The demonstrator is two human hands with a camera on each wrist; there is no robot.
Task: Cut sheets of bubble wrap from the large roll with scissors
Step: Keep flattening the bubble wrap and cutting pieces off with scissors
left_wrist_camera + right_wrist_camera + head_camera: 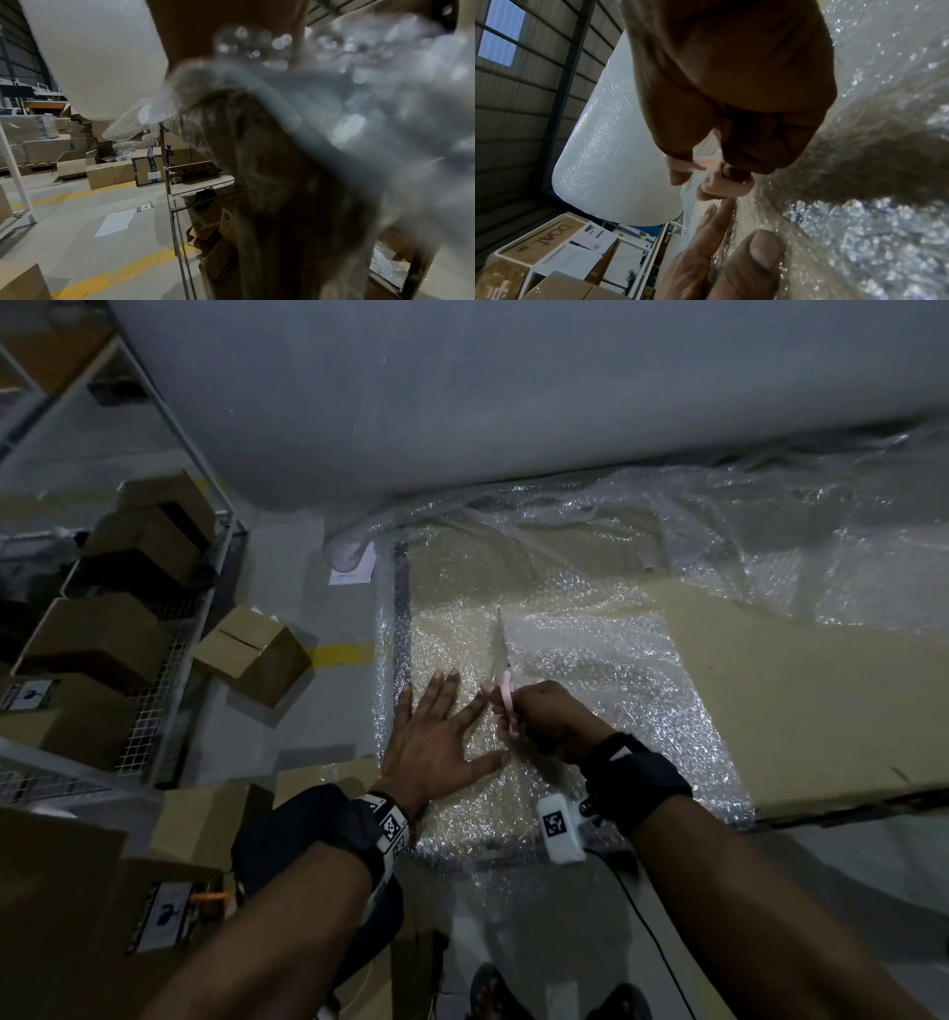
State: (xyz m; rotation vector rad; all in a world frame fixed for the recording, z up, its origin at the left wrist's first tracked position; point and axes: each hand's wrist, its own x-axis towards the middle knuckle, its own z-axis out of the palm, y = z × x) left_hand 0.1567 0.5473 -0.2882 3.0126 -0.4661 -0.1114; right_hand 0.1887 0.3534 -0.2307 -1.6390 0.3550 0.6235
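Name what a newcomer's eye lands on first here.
The huge white bubble wrap roll fills the top of the head view. Below it, its glinting bubble wrap sheet is spread over cardboard. The left hand presses the sheet flat, while the right hand grips pink-handled scissors, blades pointing toward the roll.

A warehouse or packing depot. Cardboard boxes (110,172) stand stacked along a concrete floor (64,233) painted with yellow lines (107,278), some sealed with tape and labelled, some shrink-wrapped on pallets. Wire-mesh shelving (154,690) holds more boxes (97,639), several with fragile stickers. A huge roll (462,392) of bubble wrap hangs over a tabletop (801,690) covered in cardboard, with wrap (590,660) spread across it. The right wrist view shows corrugated metal walls (526,105) and a high window (500,30), and loose papers (115,223) lie on the floor
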